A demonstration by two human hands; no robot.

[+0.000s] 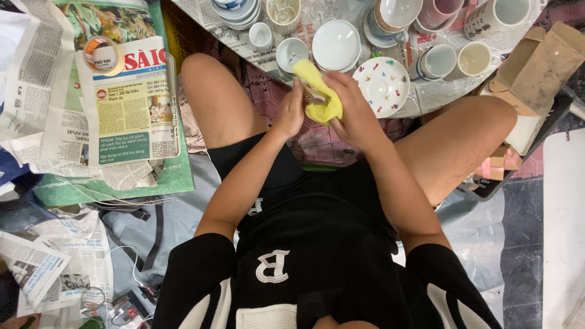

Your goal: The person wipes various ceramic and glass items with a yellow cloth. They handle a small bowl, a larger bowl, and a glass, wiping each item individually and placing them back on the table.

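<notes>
Fingers of both our hands curl around a yellow cloth point(320, 96), which is bunched between them above our bare knees. Our right hand point(353, 109) wraps over the cloth from the right, knuckles up, closing it around something small that we cannot make out. Our left hand point(291, 113) presses against the cloth from the left, its fingers closed narrow on the same bundle. One tail of the cloth sticks up toward the near edge of the table point(439, 97).

That round table is spread with newspaper and crowded with crockery. Just beside our right hand, at the table's near edge, lies a white saucer with coloured specks point(384, 85). Behind it sits a stack of plain white saucers point(336, 45), and to the left of the stack a small white cup point(290, 53) stands near the edge — almost touching the cloth's tail. Further back is a smaller cup point(261, 35), and toward the right two mugs point(460, 60) stand side by side.

An open cardboard box point(536, 67) leans at the table's right edge. On the floor to our left a folded newspaper point(131, 97) lies on a green mat — a roll of clear tape point(102, 55) rests on its upper corner.
</notes>
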